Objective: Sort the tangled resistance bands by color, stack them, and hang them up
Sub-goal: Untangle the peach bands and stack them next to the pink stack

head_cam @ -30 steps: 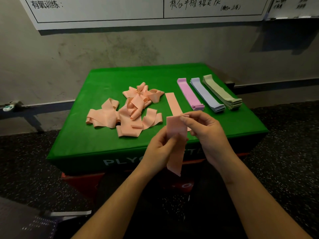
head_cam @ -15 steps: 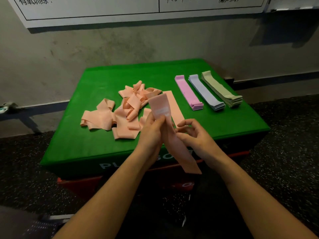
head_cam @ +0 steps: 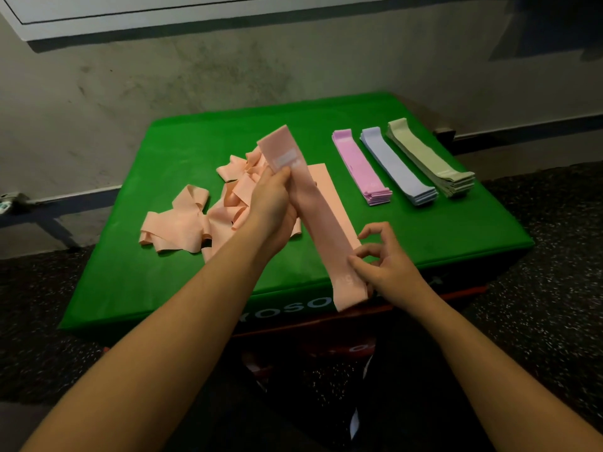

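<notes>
A peach band [head_cam: 321, 223] stretches flat between both hands above the green box [head_cam: 440, 236]. My left hand [head_cam: 272, 207] grips its far end, thumb near the white label. My right hand [head_cam: 381, 262] pinches its near end at the box's front edge. Under it lies another flat peach band [head_cam: 321, 177]. A tangled heap of peach bands [head_cam: 192, 220] lies to the left. Three neat stacks sit at the right: pink [head_cam: 360, 166], lavender [head_cam: 396, 164] and pale green [head_cam: 427, 156].
The green box stands on a red base [head_cam: 463, 293] over dark speckled floor [head_cam: 554, 256]. A grey wall [head_cam: 195, 76] with a whiteboard [head_cam: 98, 11] rises close behind it. A small fitting [head_cam: 6, 203] sits at the wall's foot, far left.
The held peach band went from folded and hanging to pulled out straight; my left hand rose toward the far end while my right hand slid down to the near end.
</notes>
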Demonstrator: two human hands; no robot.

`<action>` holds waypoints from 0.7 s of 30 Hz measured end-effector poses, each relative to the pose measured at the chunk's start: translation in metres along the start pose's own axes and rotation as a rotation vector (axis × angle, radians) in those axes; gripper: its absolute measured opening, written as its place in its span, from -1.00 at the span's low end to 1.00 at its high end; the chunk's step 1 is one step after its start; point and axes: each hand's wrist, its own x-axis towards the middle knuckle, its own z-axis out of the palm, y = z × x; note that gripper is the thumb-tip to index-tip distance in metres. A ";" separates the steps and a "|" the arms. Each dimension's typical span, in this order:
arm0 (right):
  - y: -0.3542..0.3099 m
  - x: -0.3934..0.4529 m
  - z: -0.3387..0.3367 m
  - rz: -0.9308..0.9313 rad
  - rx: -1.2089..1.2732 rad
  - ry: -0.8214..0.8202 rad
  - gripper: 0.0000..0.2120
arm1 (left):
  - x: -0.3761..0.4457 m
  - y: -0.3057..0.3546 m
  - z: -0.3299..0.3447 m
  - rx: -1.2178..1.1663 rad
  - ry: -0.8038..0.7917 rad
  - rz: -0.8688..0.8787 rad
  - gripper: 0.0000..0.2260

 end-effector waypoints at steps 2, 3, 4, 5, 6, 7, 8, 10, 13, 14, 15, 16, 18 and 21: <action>0.009 0.004 -0.003 -0.013 0.008 0.019 -0.66 | 0.015 -0.008 0.001 0.018 0.021 -0.023 -0.79; 0.012 0.007 -0.005 -0.025 0.012 0.020 -0.70 | 0.021 -0.012 0.001 0.038 0.033 -0.027 -0.76; 0.017 0.011 -0.007 -0.034 0.017 0.020 -0.76 | 0.029 -0.016 0.002 0.070 0.044 -0.031 -0.74; 0.020 0.015 -0.009 -0.042 0.021 0.021 -0.81 | 0.036 -0.019 0.004 0.112 0.052 -0.034 -0.73; 0.024 0.020 -0.012 -0.045 0.013 0.030 -0.83 | 0.045 -0.022 0.006 0.168 0.057 -0.034 -0.74; 0.027 0.026 -0.015 -0.043 -0.003 0.036 -0.82 | 0.053 -0.025 0.008 0.233 0.056 -0.034 -0.75; 0.030 0.033 -0.017 -0.033 -0.019 0.037 -0.80 | 0.062 -0.028 0.010 0.297 0.055 -0.039 -0.76; 0.033 0.049 -0.021 0.003 -0.021 0.008 -0.77 | 0.077 -0.034 0.014 0.370 0.053 -0.056 -0.78; 0.041 0.070 -0.026 0.042 -0.077 -0.053 -0.77 | 0.101 -0.042 0.016 0.438 0.046 -0.074 -0.75; 0.046 0.076 -0.028 0.049 -0.153 -0.062 -0.79 | 0.109 -0.047 0.016 0.462 0.040 -0.089 -0.73; 0.051 0.080 -0.030 0.044 -0.248 -0.073 -0.82 | 0.116 -0.051 0.015 0.491 0.033 -0.107 -0.72; 0.056 0.083 -0.033 0.025 -0.355 -0.083 -0.84 | 0.123 -0.056 0.013 0.531 0.021 -0.125 -0.74; 0.065 0.086 -0.038 -0.050 -0.517 -0.107 -0.87 | 0.134 -0.066 0.011 0.623 0.000 -0.150 -0.80; 0.071 0.089 -0.052 -0.182 -0.601 -0.123 -0.88 | 0.147 -0.076 0.006 0.697 0.013 -0.145 -0.83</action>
